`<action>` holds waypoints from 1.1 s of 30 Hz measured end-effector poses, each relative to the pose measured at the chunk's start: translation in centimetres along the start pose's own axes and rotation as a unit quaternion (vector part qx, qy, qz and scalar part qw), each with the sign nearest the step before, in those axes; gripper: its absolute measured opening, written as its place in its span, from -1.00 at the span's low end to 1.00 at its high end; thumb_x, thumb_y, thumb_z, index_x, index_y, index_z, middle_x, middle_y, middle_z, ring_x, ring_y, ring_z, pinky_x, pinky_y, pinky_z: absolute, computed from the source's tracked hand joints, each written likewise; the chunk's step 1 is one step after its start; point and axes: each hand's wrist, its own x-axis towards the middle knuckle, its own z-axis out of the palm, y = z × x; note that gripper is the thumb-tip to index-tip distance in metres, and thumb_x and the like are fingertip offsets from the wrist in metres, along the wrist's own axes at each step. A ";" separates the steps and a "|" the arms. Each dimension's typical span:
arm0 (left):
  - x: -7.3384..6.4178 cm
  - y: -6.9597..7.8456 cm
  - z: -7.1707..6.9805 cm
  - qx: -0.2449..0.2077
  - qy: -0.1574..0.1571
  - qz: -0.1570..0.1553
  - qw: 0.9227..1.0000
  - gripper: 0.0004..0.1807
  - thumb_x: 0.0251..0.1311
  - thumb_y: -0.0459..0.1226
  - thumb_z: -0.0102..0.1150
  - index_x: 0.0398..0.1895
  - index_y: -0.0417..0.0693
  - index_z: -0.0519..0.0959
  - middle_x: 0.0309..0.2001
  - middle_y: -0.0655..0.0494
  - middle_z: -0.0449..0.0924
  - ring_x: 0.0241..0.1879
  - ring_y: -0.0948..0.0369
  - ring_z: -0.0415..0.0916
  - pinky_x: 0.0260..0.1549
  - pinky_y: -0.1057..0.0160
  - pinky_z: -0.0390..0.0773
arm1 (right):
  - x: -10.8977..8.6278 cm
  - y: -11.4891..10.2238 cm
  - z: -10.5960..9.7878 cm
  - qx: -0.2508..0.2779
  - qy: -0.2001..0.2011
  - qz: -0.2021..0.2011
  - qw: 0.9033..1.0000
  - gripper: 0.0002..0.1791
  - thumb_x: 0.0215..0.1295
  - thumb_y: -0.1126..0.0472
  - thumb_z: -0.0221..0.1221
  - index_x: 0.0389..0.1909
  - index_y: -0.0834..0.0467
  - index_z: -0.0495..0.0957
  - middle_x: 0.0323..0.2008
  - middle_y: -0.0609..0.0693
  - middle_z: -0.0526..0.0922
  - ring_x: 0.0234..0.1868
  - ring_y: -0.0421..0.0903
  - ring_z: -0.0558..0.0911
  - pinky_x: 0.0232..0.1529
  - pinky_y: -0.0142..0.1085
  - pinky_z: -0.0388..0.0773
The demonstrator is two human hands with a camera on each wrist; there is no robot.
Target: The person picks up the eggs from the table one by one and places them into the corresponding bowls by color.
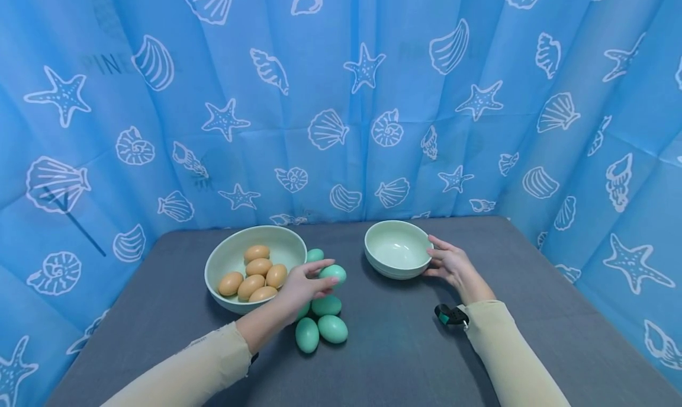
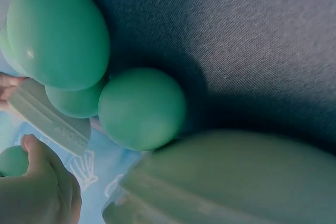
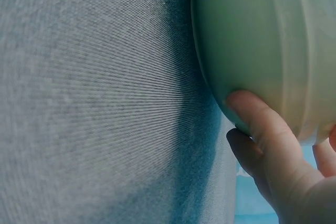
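My left hand [image 1: 303, 288] pinches a green egg [image 1: 333, 273] between thumb and fingers, above other green eggs [image 1: 333, 329] grouped on the table. The held green egg [image 2: 13, 161] also shows at the lower left of the left wrist view. Beside that hand sits a large pale green bowl [image 1: 213, 265] with several brown eggs [image 1: 258, 267] in it. My right hand [image 1: 453, 263] holds the right side of a smaller pale green bowl [image 1: 396, 247], whose inside is bare. In the right wrist view, the thumb presses against this bowl's outer wall [image 3: 247, 40].
A dark grey cloth [image 1: 394, 348] covers the table. Blue curtains [image 1: 341, 99] with white shells and starfish hang behind it and along the sides. A black wrist strap [image 1: 450, 314] shows at the right sleeve [image 1: 506, 348].
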 end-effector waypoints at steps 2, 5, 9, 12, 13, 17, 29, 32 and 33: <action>0.4 0.1 0.2 -0.009 -0.001 -0.002 1.000 -0.46 0.37 -0.28 0.23 0.40 -0.15 0.43 0.22 -0.23 0.51 -0.15 0.15 0.65 0.01 0.07 0.65 | 0.0 0.0 0.0 0.002 0.000 0.001 1.000 -0.34 0.60 0.32 -0.14 0.61 0.08 -0.11 0.60 0.23 -0.22 0.56 0.26 0.03 0.38 0.23 0.17; 0.9 0.3 0.7 -0.017 0.007 -0.008 1.000 -0.47 0.36 -0.29 0.24 0.38 -0.12 0.45 0.18 -0.19 0.54 -0.17 0.16 0.65 0.02 0.04 0.64 | 0.0 0.0 -0.1 0.004 0.003 0.004 1.000 -0.34 0.60 0.32 -0.13 0.60 0.07 -0.11 0.61 0.22 -0.23 0.56 0.25 0.03 0.38 0.22 0.17; 1.6 0.7 1.3 -0.011 0.017 -0.014 1.000 -0.47 0.35 -0.25 0.26 0.37 -0.08 0.48 0.17 -0.16 0.55 -0.11 0.09 0.66 0.05 0.01 0.63 | -0.1 -0.1 -0.2 0.002 0.008 0.007 1.000 -0.34 0.60 0.31 -0.13 0.61 0.06 -0.10 0.61 0.20 -0.23 0.56 0.24 0.04 0.38 0.21 0.19; 2.2 0.9 1.9 -0.006 0.015 -0.013 1.000 -0.47 0.36 -0.24 0.26 0.37 -0.08 0.47 0.21 -0.18 0.52 -0.06 -0.01 0.65 0.08 0.00 0.61 | -0.2 -0.1 -0.2 0.000 0.013 0.009 1.000 -0.35 0.60 0.30 -0.12 0.61 0.05 -0.07 0.62 0.19 -0.22 0.56 0.24 0.05 0.38 0.20 0.20; 2.4 1.0 2.2 -0.005 0.014 -0.012 1.000 -0.47 0.36 -0.25 0.26 0.38 -0.09 0.47 0.23 -0.19 0.51 -0.04 -0.04 0.65 0.09 0.00 0.61 | -0.2 -0.2 -0.3 -0.001 0.015 0.009 1.000 -0.35 0.60 0.29 -0.12 0.61 0.04 -0.07 0.62 0.19 -0.22 0.56 0.25 0.05 0.38 0.19 0.20; 3.3 1.1 3.0 -0.005 0.007 -0.009 1.000 -0.46 0.35 -0.27 0.25 0.38 -0.11 0.46 0.29 -0.23 0.47 0.04 -0.13 0.62 0.13 -0.02 0.59 | -0.2 -0.2 -0.2 0.001 0.017 0.010 1.000 -0.35 0.60 0.30 -0.11 0.60 0.04 -0.07 0.61 0.19 -0.21 0.56 0.25 0.06 0.39 0.19 0.20; 5.9 1.8 5.2 -0.013 0.003 0.009 1.000 -0.44 0.35 -0.27 0.25 0.40 -0.13 0.44 0.19 -0.18 0.57 0.00 -0.09 0.64 0.07 0.00 0.62 | 0.2 0.0 0.3 0.017 0.030 0.005 0.999 -0.34 0.57 0.35 -0.10 0.59 0.07 -0.06 0.61 0.18 -0.27 0.54 0.28 0.07 0.36 0.24 0.19; 6.7 1.8 5.7 -0.011 0.006 0.016 1.000 -0.44 0.34 -0.28 0.27 0.40 -0.13 0.44 0.18 -0.17 0.57 -0.04 -0.07 0.65 0.04 0.02 0.63 | 0.1 0.1 0.4 0.016 0.030 0.007 0.999 -0.34 0.58 0.34 -0.10 0.60 0.06 -0.05 0.62 0.18 -0.25 0.54 0.27 0.09 0.37 0.22 0.20; 7.0 1.8 5.8 -0.009 0.008 0.019 1.000 -0.44 0.34 -0.28 0.27 0.39 -0.13 0.45 0.18 -0.17 0.57 -0.06 -0.05 0.66 0.03 0.03 0.64 | 0.0 0.1 0.4 0.011 0.028 0.007 1.000 -0.35 0.58 0.33 -0.10 0.60 0.06 -0.05 0.62 0.18 -0.24 0.54 0.27 0.09 0.38 0.20 0.21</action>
